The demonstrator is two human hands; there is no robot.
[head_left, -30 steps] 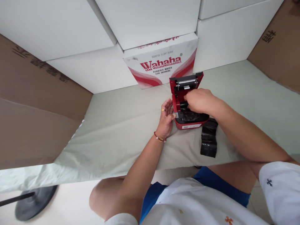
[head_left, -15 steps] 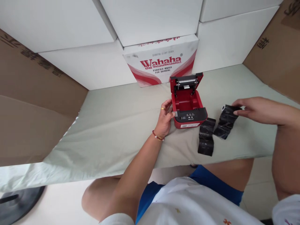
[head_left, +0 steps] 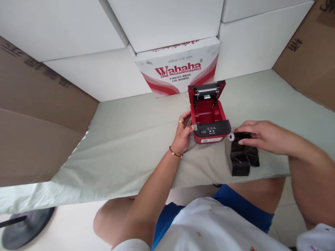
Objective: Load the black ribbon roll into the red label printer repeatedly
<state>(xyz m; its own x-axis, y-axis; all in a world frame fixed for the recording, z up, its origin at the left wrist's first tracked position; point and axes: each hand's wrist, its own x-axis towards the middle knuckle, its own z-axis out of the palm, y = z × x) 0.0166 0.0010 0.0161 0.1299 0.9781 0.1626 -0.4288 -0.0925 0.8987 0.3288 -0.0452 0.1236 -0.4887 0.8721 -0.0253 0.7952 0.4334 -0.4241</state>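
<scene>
A small red and black printer (head_left: 211, 128) stands on the cloth-covered table with its lid raised and its red inner bay bare. My left hand (head_left: 184, 134) grips the printer's left side, thumb on the grey piece at the front corner. To the printer's right, my right hand (head_left: 252, 135) pinches a black roll (head_left: 241, 137) whose pale core end faces the printer. Crumpled black strip (head_left: 240, 165) lies below the roll on the cloth, partly hidden by that hand.
A white and red Wahaha carton (head_left: 180, 71) stands behind the printer, against white boxes (head_left: 91, 75). Brown cardboard (head_left: 39, 122) rises at the left, with more cardboard (head_left: 309, 59) at the right. The table's front edge is close to my legs.
My right hand has moved left and slightly nearer to me with the black roll, beside the printer's front corner. The black strip has shifted and bunched together. My left hand keeps its hold.
</scene>
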